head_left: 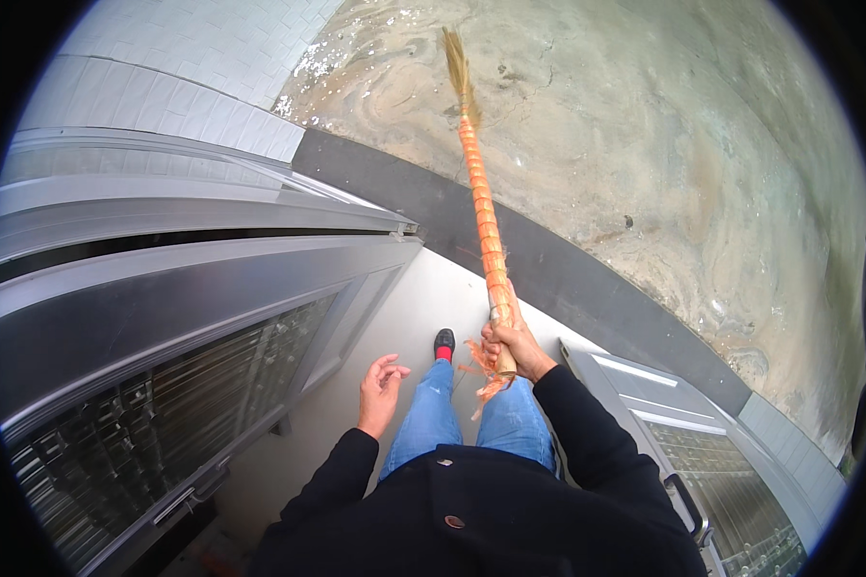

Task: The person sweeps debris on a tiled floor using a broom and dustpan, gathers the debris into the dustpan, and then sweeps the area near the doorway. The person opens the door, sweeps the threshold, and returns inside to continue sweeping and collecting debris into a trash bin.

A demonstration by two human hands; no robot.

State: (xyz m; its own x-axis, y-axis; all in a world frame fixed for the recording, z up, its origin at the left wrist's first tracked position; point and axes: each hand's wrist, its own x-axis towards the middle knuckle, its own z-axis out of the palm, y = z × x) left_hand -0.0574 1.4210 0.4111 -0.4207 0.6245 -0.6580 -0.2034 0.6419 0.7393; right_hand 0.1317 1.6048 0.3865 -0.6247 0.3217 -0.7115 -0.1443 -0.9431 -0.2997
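A long straw broom (483, 205), its handle wrapped in orange cord or tape, points away from me. My right hand (519, 345) is closed around its bare, wood-coloured butt end. Frayed orange strands (488, 375) hang loose from the handle beside that hand. The narrow bundle of straw bristles (458, 61) appears over the concrete ground; whether it touches is not clear. My left hand (381, 393) holds nothing, with its fingers loosely curled and apart. It hovers in front of my left leg, nearest to the glazed metal door on that side.
A grey metal-framed door with patterned glass (187, 389) stands on the left, another door leaf with a handle (693, 447) on the right. Under my foot is a pale floor (436, 288). A dark sill strip (563, 249) borders stained concrete ground (620, 144). White tiled wall (180, 86) rises at upper left.
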